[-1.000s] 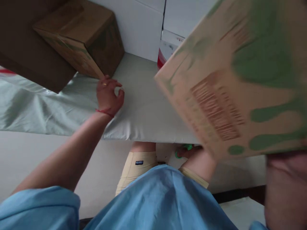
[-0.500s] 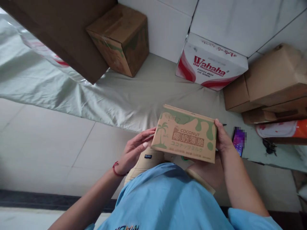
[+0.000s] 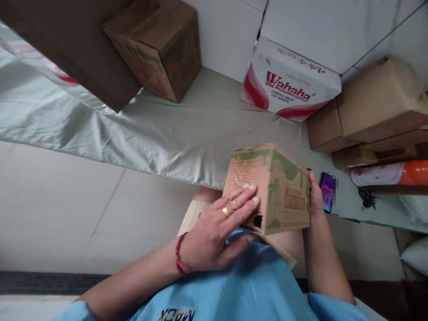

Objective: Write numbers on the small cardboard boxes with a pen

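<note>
A brown cardboard box (image 3: 290, 200) printed with green drips and a palm tree is held above my lap, turned so its ruled end panel (image 3: 245, 171) and front both show. My right hand (image 3: 316, 196) grips its right end, with most of the fingers hidden behind it. My left hand (image 3: 227, 225) lies on the end panel with fingers stretched out flat and the thumb apart below. Beside those fingers, a dark hole (image 3: 257, 221) shows at the box's lower edge.
A green cloth (image 3: 214, 120) covers the surface ahead. On it stand a Wahaha carton (image 3: 290, 82), another brown box (image 3: 157, 53), stacked cartons (image 3: 374, 102) and a large cardboard panel (image 3: 76, 49). A phone (image 3: 327, 191) and keys (image 3: 367, 198) lie at right.
The box has turned, bringing its end panel toward my left side. My left hand has moved from the box's left edge onto that panel. My right hand keeps its grip.
</note>
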`<state>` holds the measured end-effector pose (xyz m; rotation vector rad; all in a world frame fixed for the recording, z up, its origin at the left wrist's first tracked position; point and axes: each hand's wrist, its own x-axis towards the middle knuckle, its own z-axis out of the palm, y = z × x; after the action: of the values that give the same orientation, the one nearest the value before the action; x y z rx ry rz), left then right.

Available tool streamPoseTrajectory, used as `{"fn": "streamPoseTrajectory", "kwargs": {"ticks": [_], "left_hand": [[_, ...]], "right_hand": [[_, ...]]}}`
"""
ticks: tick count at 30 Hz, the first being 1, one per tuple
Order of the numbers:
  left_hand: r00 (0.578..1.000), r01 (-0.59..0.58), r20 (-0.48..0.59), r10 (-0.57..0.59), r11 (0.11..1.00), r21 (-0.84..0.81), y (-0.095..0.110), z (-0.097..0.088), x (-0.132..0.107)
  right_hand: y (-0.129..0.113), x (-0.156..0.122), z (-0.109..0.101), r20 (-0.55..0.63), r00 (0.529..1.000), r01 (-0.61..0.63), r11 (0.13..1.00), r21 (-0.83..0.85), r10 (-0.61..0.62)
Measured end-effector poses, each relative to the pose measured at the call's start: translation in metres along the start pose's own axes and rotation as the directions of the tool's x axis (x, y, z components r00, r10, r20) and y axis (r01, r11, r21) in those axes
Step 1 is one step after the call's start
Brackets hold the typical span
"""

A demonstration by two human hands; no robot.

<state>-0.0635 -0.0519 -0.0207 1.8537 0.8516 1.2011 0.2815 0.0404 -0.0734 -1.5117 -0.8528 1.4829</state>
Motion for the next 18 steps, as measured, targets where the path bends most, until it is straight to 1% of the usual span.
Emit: {"fn": "streamPoseTrajectory", "kwargs": {"ticks": [2,3,4,7,9,11,13,15,16,18], "left_hand": [[0.999,-0.049,0.011,0.049,0.999,-0.018,0.002,0.009,0.007],[0.998,-0.056,0.004,0.056,0.998,-0.025,0.002,0.011,0.009],[0.999,-0.052,-0.011,0.052,0.998,-0.030,0.000,0.013,0.010],[0.995,0.019,-0.098,-0.026,0.997,-0.068,-0.005,0.008,0.007],[0.973,0.095,-0.198,-0.117,0.988,-0.119,-0.011,-0.003,0.004],[0.929,0.164,-0.298,-0.221,0.965,-0.205,-0.021,-0.016,0.003],[0.867,0.209,-0.375,-0.328,0.923,-0.324,-0.036,-0.030,0.004],[0.798,0.227,-0.427,-0.426,0.868,-0.442,-0.055,-0.040,0.008],[0.769,0.241,-0.431,-0.473,0.838,-0.491,-0.065,-0.043,0.009],[0.723,0.272,-0.410,-0.556,0.774,-0.571,-0.083,-0.046,0.010]], "right_hand": [[0.004,-0.002,-0.004,-0.032,0.997,-0.066,0.995,0.071,0.068],[0.005,-0.005,-0.005,-0.047,0.995,-0.087,0.991,0.097,0.092],[0.006,-0.008,-0.004,-0.055,0.994,-0.086,0.991,0.102,0.092],[0.001,-0.026,0.006,-0.090,0.994,-0.054,0.991,0.124,0.065],[-0.008,-0.041,0.018,-0.111,0.993,-0.020,0.988,0.154,0.037],[-0.020,-0.056,0.030,-0.113,0.993,0.055,0.985,0.161,-0.037],[-0.032,-0.068,0.039,-0.086,0.981,0.183,0.976,0.121,-0.174],[-0.039,-0.074,0.045,-0.025,0.945,0.327,0.945,0.007,-0.327],[-0.042,-0.075,0.047,0.018,0.922,0.387,0.919,-0.073,-0.387],[-0.044,-0.075,0.053,0.090,0.879,0.476,0.848,-0.231,-0.469]]}}
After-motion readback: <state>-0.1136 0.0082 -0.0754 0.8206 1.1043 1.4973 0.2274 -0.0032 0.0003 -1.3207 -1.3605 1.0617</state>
